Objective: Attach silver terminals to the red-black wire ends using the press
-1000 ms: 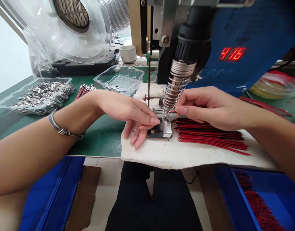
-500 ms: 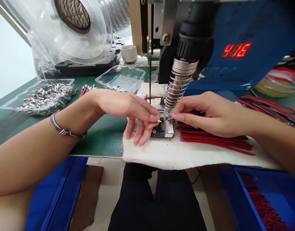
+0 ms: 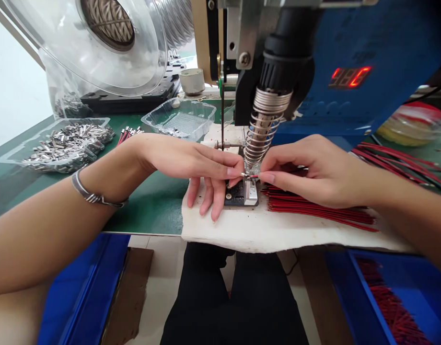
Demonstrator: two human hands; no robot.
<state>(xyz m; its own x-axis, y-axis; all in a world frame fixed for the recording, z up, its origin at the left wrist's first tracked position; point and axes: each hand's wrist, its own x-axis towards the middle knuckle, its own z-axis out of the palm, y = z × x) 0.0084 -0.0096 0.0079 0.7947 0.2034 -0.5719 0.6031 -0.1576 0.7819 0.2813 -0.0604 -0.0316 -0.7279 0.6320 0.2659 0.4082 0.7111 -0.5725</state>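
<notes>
Between thumb and forefinger, my left hand (image 3: 209,170) pinches a small metal connector (image 3: 244,174); its other fingers are spread over the cloth. My right hand (image 3: 307,170) pinches a red and black wire (image 3: 254,177), whose end meets the connector or lies right beside it; I cannot tell if they are joined. Both pieces are just above a small metal jig (image 3: 250,194), under the spring-wrapped soldering iron (image 3: 263,122). Beneath my right hand lies a bundle of red and black wires (image 3: 321,211) on the white cloth (image 3: 224,237).
A clear tray heaped with metal connectors (image 3: 67,141) stands at the left, near another clear tray (image 3: 182,117). Behind the iron rises a blue machine (image 3: 335,110) with a red display. More wires (image 3: 393,163) lie at right; a blue bin (image 3: 414,287) of wires sits below.
My left hand has shifted slightly right, bringing the connector up to the wire end over the jig. My right hand has barely moved. The red display reads differently.
</notes>
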